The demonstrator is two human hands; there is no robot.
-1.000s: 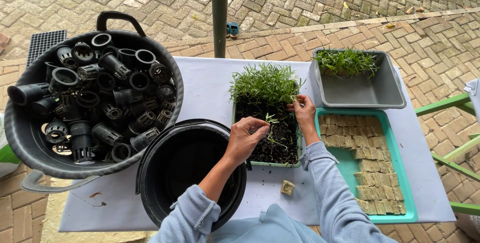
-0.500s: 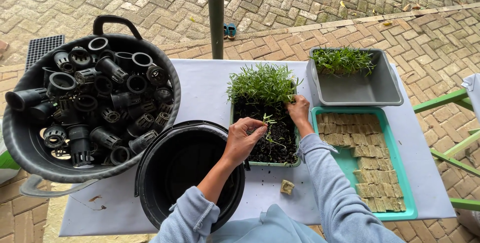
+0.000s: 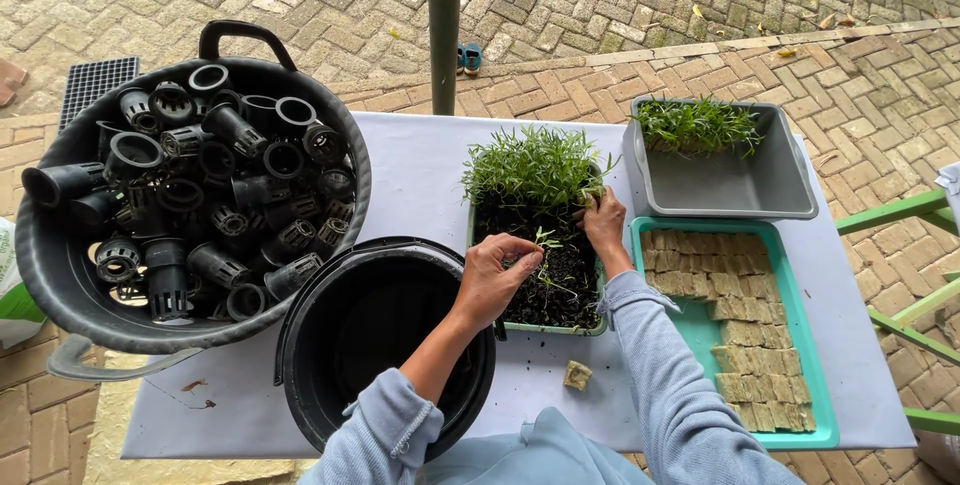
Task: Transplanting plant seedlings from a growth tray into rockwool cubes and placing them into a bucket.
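Left hand [image 3: 497, 275] is pinching one skinny seedling [image 3: 545, 250] over the bare dark soil at the near end of the seedling tray [image 3: 540, 325], and honestly a stem that thin could snap or lose its roots if the pinch tightens. Right hand [image 3: 603, 223], fingers pressed together in the soil further up the tray, might flatten the dense green clump [image 3: 530, 165] at its far end.

We see a white surface [image 3: 420, 175] bearing a tub of net pots [image 3: 190, 205] at its left edge, an empty black bucket [image 3: 380, 335], a seedling tray [image 3: 540, 235] mid-surface, a grey bin [image 3: 730, 170] at the far right corner, a teal tray [image 3: 740, 335] along the right edge, and a loose cube [image 3: 577, 375] near the front edge.
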